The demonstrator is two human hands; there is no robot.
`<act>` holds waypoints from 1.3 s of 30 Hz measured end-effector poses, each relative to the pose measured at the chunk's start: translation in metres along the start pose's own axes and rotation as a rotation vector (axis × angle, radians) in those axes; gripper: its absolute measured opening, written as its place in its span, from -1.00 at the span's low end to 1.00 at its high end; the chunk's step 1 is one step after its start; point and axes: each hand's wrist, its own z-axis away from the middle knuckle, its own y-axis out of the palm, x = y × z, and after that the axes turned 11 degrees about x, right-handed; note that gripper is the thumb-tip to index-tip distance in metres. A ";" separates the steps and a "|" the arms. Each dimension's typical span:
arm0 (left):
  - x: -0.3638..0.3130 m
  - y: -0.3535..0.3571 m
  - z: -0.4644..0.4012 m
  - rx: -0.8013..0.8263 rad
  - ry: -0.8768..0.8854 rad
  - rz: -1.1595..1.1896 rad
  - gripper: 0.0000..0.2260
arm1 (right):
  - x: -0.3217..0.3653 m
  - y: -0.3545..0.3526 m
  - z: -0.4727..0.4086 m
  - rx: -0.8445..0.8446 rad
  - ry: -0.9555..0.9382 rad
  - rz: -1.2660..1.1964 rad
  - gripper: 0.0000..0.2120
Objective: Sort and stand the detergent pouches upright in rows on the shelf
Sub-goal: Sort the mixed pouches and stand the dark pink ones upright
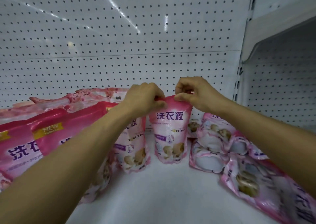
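Detergent pouch (171, 131), pink with purple characters across its front, stands upright near the back of the white shelf (162, 198), pinched at its top edge from both sides. The left hand (145, 97) has its fingers (158, 102) closed on the top left corner, and the right hand (195, 94) has its fingers (181, 97) closed on the top right corner, so both are grasping the same pouch. Just beside it on the left stands a second upright pouch (135, 152) of the same kind, partly hidden by the left forearm. Further left, larger darker pink bags (51, 138) stand in a row, one marked NEW in a gold band, with more bags behind them leaning against the pegboard back panel (119, 36). To the right of the held pouch, several small pouches lie flat in a loose heap (215, 143), overlapping one another, and one more lies flat (256, 186) nearer the front under the right forearm.
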 end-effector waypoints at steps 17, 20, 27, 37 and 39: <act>0.026 0.018 -0.053 -0.099 -0.358 -0.348 -0.77 | -0.117 -0.044 0.098 -0.094 0.872 0.113 -0.40; 0.025 0.022 -0.055 -0.085 -0.285 -0.448 -0.66 | -0.126 -0.044 0.090 -0.074 0.963 0.001 -0.38; 0.012 0.029 -0.047 -0.345 -0.058 -0.453 -0.91 | -0.138 -0.042 0.072 -0.121 1.115 -0.098 -0.78; -0.042 0.054 -0.020 -0.005 0.165 0.327 -0.48 | -0.125 -0.052 0.065 -0.305 0.923 -0.331 -0.73; -0.049 0.062 -0.019 0.024 0.147 0.570 -0.40 | -0.104 -0.054 0.065 -0.328 0.771 -0.430 -0.92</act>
